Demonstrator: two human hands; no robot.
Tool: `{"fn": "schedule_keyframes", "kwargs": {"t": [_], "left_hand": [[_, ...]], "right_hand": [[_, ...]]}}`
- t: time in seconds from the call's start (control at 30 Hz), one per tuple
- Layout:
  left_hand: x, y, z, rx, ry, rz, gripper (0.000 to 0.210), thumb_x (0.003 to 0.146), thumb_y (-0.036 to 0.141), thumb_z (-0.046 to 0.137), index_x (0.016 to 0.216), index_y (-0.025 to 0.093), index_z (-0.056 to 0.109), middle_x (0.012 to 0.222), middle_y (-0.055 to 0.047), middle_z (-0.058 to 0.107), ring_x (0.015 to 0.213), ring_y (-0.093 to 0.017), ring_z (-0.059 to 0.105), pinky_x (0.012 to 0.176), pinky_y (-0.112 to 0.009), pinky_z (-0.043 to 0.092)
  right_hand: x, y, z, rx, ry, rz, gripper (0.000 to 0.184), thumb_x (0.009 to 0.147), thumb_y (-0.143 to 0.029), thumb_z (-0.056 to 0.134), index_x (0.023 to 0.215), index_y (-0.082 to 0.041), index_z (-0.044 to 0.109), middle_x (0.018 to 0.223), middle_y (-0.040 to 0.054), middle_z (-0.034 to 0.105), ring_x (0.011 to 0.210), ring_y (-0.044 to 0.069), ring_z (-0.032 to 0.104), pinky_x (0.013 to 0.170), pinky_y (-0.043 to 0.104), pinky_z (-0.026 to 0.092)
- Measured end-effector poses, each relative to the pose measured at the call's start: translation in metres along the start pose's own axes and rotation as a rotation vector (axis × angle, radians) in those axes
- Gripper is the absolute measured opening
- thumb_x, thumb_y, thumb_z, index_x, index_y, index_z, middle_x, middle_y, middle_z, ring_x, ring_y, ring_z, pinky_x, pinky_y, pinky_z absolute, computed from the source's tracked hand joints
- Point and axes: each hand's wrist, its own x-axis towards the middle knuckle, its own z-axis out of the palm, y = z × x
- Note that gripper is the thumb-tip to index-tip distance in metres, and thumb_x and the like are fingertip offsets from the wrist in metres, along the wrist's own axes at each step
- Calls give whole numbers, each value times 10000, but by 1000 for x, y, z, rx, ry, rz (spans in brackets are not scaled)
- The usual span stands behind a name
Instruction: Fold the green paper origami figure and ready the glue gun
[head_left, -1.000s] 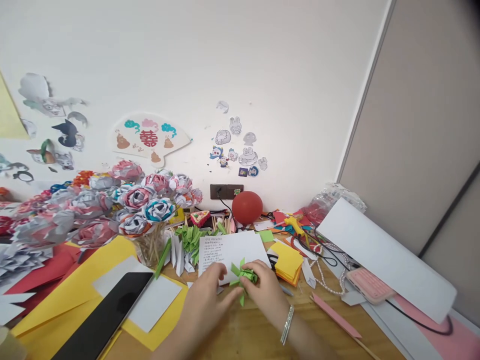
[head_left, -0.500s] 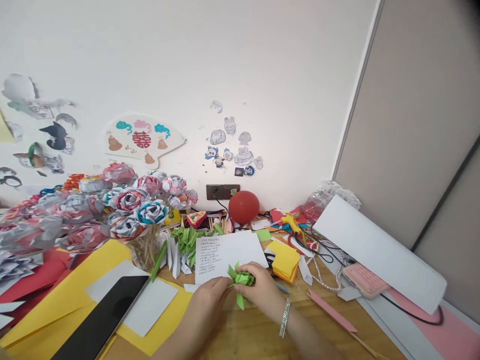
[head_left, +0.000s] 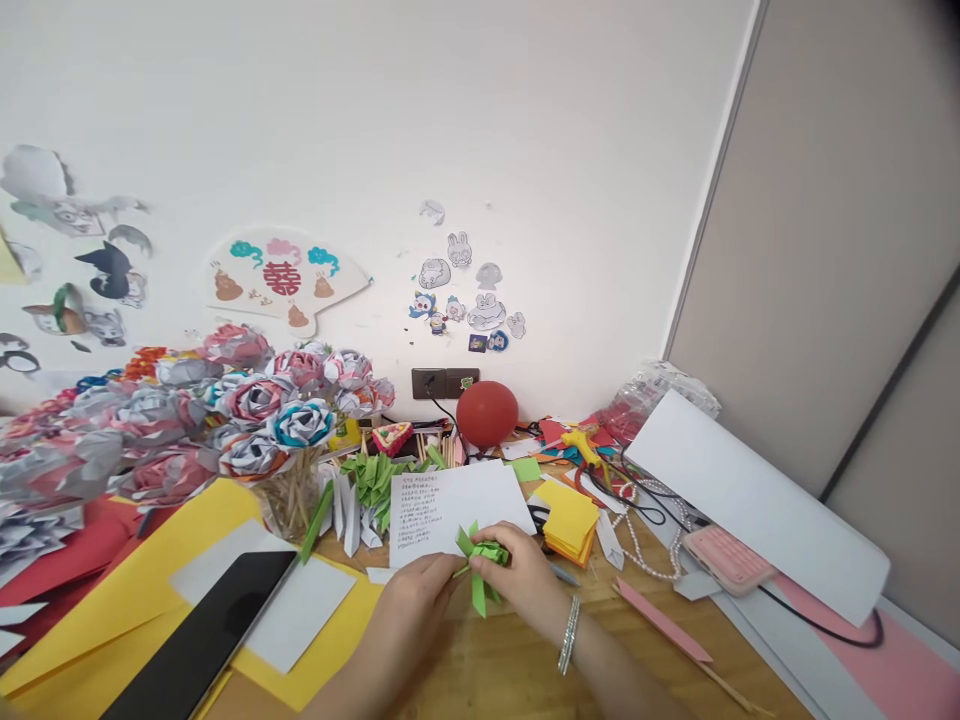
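A green folded-paper piece [head_left: 491, 552] with pointed flaps is held low over the wooden table, in front of a handwritten sheet [head_left: 457, 510]. My right hand [head_left: 521, 568], with a silver bracelet at the wrist, is closed around its right side. From the left, my left hand [head_left: 416, 597] pinches a thin green part of the same piece between thumb and fingers. One flap points up and others hang below; the fingers hide part of the folds. Behind the sheet's left edge lies a pile of green folded papers [head_left: 375, 482].
Paper flowers [head_left: 262, 400] crowd the left, beside yellow paper [head_left: 300, 690] and a black phone-like slab [head_left: 202, 640]. A red balloon [head_left: 487, 413] sits by the wall. To the right lie yellow squares [head_left: 570, 525], a pearl string [head_left: 637, 550], cables and a pink strip [head_left: 664, 620].
The green folded-paper piece has turned slightly between my fingers, and its lower flaps sit at a different angle. Both hands stay almost in place.
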Motion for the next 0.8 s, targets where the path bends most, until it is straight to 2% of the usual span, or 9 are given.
{"fn": "schedule_keyframes", "kwargs": {"t": [0.17, 0.3, 0.37, 0.43, 0.57, 0.7, 0.77, 0.8], "left_hand": [[2, 3, -4, -87, -15, -65, 253, 866, 260, 419, 744, 205, 633, 696, -40, 676, 659, -197, 608, 622, -274, 440], [5, 7, -12, -178, -13, -151, 237, 865, 269, 419, 720, 201, 594, 662, -19, 647, 638, -185, 601, 600, -264, 449], [8, 8, -14, -229, -25, -180, 226, 859, 281, 425, 718, 198, 580, 622, -4, 628, 602, -177, 597, 580, -260, 460], [11, 8, -15, -281, -47, -193, 226, 854, 300, 428, 715, 196, 573, 595, 7, 618, 567, -168, 595, 562, -256, 474], [13, 7, -12, -330, -57, -212, 238, 851, 341, 421, 754, 187, 574, 590, 9, 615, 530, -163, 600, 534, -259, 491], [5, 6, -7, -259, 75, -252, 308, 893, 384, 317, 1033, 163, 480, 624, 12, 578, 528, -184, 583, 525, -296, 472], [-1, 8, -4, -118, 139, -185, 250, 853, 397, 431, 978, 186, 476, 652, 0, 586, 559, -204, 583, 545, -312, 453], [-4, 9, -2, 34, 152, -60, 198, 817, 385, 507, 893, 202, 496, 658, -8, 601, 572, -212, 591, 543, -309, 446]], "right_hand": [[2, 1, -5, 23, -16, -26, 202, 771, -237, 616, 946, -140, 645, 950, 83, 628, 922, 234, 585, 837, 356, 440], [3, 2, -18, 89, -151, -117, 362, 753, -317, 666, 1085, -180, 618, 1039, 74, 570, 943, 217, 570, 783, 316, 469], [3, 1, -23, 106, -221, -159, 448, 703, -293, 722, 1125, -200, 605, 1064, 69, 536, 961, 212, 557, 759, 296, 476], [4, -1, -25, 75, -230, -167, 466, 671, -214, 742, 1118, -215, 608, 1056, 57, 526, 949, 201, 552, 740, 280, 473], [4, -5, -23, -27, -168, -136, 380, 650, -89, 698, 999, -227, 634, 967, 19, 551, 843, 170, 553, 658, 242, 452], [4, -4, -17, -64, -11, -38, 292, 648, -125, 692, 917, -193, 601, 899, 15, 564, 762, 167, 535, 633, 256, 436], [3, -3, -13, -64, 43, 1, 253, 668, -161, 679, 900, -173, 581, 890, 28, 567, 743, 174, 530, 639, 277, 438], [3, -3, -10, -62, 60, 17, 238, 675, -175, 673, 890, -166, 573, 884, 35, 569, 739, 178, 531, 642, 285, 440]]}}
